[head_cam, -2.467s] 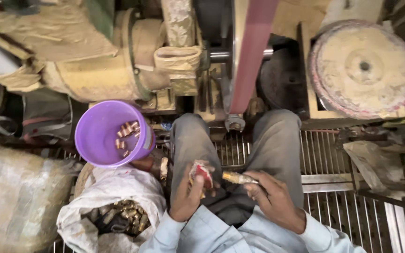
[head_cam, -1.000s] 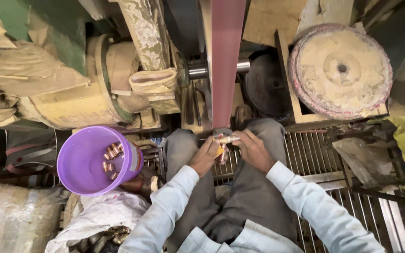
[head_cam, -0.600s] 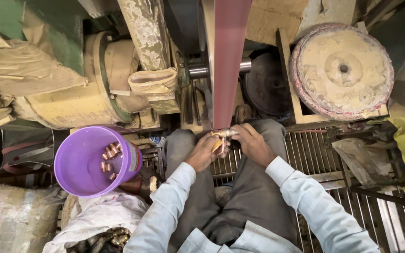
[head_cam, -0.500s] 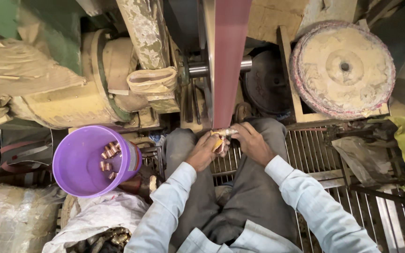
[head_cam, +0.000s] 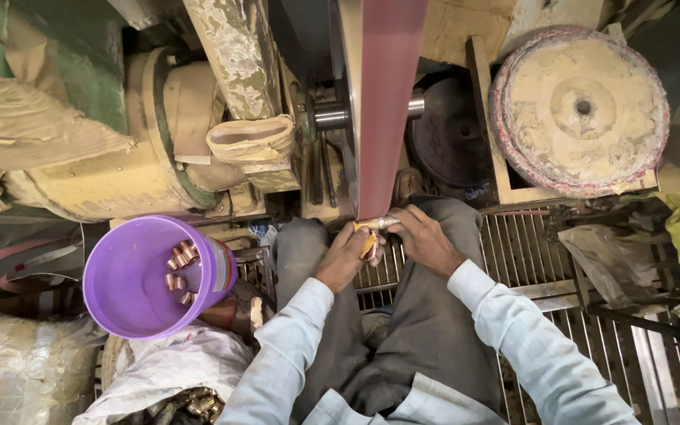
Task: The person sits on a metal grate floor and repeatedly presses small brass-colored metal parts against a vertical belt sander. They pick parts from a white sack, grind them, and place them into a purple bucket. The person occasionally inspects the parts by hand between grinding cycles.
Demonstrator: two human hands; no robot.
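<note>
Both hands have risen from the lap, pressing the fitting (head_cam: pixel 377 224) against the belt (head_cam: pixel 387 110). Left hand (head_cam: pixel 345 256) and right hand (head_cam: pixel 425 240) pinch opposite ends, likely for steadiness. Bucket (head_cam: pixel 131 275) sits left of the left hand.

**Tight quarters at the belt**

Both hands, left (head_cam: pixel 344 260) and right (head_cam: pixel 426 240), are hemmed between the knees, with the red sanding belt (head_cam: pixel 387 102) directly ahead. The purple bucket (head_cam: pixel 131 275) blocks the left side; a motor housing (head_cam: pixel 135 157) stands behind it. Open metal grating (head_cam: pixel 537 252) lies free to the right.
</note>
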